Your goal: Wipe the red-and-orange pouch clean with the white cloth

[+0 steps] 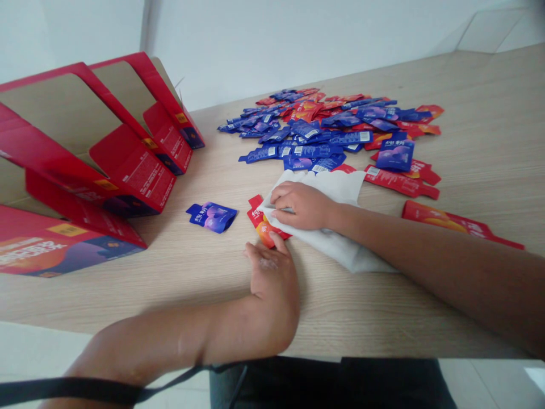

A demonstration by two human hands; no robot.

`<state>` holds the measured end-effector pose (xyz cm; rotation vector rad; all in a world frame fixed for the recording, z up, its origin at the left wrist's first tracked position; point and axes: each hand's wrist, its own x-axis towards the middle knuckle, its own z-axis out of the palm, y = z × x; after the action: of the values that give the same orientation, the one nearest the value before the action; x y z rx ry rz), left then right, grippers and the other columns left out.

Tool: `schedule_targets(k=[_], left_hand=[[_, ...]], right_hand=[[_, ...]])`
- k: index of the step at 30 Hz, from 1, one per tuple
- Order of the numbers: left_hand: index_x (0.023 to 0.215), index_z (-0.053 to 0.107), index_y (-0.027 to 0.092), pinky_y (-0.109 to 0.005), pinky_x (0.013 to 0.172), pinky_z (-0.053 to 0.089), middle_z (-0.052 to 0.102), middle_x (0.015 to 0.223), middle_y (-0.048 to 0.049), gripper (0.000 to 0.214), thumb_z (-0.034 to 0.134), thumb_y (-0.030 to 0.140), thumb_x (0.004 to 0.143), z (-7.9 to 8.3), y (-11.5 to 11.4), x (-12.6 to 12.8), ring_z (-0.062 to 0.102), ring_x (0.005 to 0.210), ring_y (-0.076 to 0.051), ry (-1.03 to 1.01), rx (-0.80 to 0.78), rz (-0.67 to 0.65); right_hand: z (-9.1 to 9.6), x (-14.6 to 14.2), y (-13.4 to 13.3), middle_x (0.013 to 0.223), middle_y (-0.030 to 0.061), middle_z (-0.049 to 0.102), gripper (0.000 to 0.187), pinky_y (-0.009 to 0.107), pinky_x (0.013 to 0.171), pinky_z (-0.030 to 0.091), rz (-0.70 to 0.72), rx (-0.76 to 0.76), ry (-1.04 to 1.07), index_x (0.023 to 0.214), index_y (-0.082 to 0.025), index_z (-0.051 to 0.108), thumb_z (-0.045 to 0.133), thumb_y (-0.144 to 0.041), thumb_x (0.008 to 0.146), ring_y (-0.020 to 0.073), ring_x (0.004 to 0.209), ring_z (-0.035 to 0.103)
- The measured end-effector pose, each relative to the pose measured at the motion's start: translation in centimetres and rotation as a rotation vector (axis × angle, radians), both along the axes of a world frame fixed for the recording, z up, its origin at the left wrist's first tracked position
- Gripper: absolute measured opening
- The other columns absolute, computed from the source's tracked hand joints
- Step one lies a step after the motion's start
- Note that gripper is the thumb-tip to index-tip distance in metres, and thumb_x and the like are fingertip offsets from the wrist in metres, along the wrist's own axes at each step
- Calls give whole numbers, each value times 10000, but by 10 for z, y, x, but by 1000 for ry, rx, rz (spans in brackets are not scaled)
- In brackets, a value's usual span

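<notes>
At your left stand red boxes [131, 162], then a blue packet [213, 216]; beside it, a red packet [264, 228] lies partly under the white cloth [336, 247]. Your left grip [275, 270] touches the packet's near edge, fingers apart; your right grip [304, 205] rests on the cloth, whether clamped I cannot tell. A dragging cloth could skid that packet. The pale wooden bench [204, 272] runs back to a white wall [238, 45]

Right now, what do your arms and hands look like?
The left hand and right hand are gloveless; no sleeves cover the visible left forearm or right forearm. A black strap crosses the left forearm, and a patchy mark shows on the left hand's back.
</notes>
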<state>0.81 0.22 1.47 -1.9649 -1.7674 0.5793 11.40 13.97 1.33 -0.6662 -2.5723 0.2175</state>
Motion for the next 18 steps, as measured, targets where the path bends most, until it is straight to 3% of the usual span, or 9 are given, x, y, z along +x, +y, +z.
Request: schedule_targets(k=[4,18], left_hand=[[1288,482,-26,-431,946,465,714,909,-240,501,293,-26,825,1,0,0,688,925,-248,-22,4,-4],[1294,478,-19,-431,935,474,720,889,-221,520,279,-35,813,-1,0,-1,691,913,-243,25,6,-16]], right_hand=[[0,0,0,946,95,680,297,355,835,418,30,15,9,799,-135,708,476,-295,892,206,916,571],[1,0,1,950,99,681,304,343,811,412,-58,-40,-9,798,-142,719,482,-307,893,213,938,563]])
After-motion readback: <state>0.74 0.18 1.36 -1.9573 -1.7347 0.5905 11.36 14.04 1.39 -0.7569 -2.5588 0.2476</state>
